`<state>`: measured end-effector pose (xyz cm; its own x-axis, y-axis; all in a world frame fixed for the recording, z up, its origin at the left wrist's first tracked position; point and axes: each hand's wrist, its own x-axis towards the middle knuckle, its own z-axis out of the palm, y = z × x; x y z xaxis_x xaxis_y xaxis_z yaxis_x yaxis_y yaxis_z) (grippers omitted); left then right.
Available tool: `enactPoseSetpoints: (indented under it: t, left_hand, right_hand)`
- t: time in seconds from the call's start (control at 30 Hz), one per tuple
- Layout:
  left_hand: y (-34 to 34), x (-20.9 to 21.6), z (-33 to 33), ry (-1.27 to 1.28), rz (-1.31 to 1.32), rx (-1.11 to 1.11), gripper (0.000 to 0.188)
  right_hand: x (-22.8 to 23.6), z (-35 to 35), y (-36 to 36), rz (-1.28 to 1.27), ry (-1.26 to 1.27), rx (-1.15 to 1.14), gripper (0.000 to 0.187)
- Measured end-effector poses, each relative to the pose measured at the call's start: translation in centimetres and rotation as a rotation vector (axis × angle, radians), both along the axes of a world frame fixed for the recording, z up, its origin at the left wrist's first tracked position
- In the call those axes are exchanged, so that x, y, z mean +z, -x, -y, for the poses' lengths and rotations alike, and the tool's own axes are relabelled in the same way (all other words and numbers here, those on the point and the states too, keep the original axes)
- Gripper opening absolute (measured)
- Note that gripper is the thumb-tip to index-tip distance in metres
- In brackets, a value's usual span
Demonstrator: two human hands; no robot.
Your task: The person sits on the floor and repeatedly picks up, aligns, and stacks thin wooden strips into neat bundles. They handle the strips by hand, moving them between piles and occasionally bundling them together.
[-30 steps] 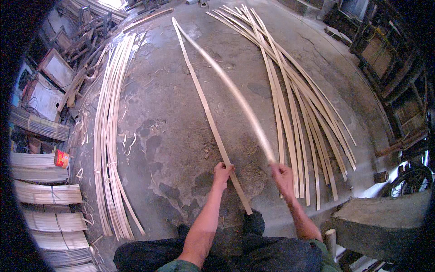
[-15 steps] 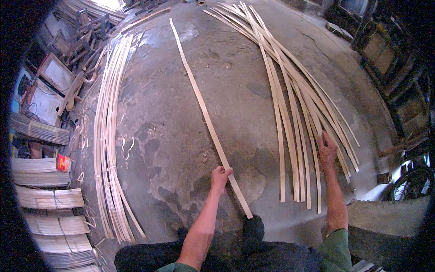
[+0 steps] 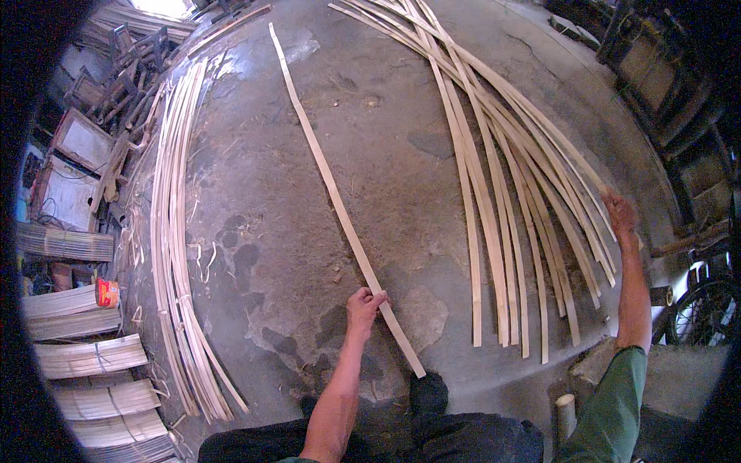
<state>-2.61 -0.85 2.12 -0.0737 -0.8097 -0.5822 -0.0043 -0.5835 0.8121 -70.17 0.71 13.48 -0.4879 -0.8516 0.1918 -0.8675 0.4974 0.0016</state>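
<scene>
So the left hand (image 3: 364, 311) has a long pale strip (image 3: 328, 181) pinched between thumb and fingers, pretty close to its near end. The strip's in the middle of the floor (image 3: 401, 201), long axis running away from the person and leaning left: far end up at the upper left, near end pointing down and a bit right, right by a dark shoe (image 3: 429, 393). There's a slight bend in it toward the far end.

Right hand (image 3: 620, 214) is way out on the right, at the outer edge of a loose fan of strips (image 3: 494, 116). It's blurry, so can't tell if the fingers are actually closed on one. Those strips cross near the far end and spread out toward the person. Over on the left, a tied bundle of strips (image 3: 174, 177) lies roughly lengthwise, near end angled a little right.

Writing-wise, there's a small red-and-yellow tub (image 3: 106, 293) with some printing, but it's too tiny to make out. It's sitting by the stacked bundles (image 3: 93, 355) at far left.
</scene>
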Motion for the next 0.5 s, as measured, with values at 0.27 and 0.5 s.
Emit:
enactPoseSetpoints:
  t: [0.27,0.5]
  left_hand:
    - [0.8,-1.1,-1.1,0.201,0.063,0.152,0.016]
    - [5.3,5.5,-1.7,0.450,0.306,0.327,0.021]
  right_hand:
    - [-1.9,2.3,-0.9,-0.409,-0.154,-0.121,0.049]
    - [-10.5,-3.4,-27.5,0.428,0.153,0.469,0.040]
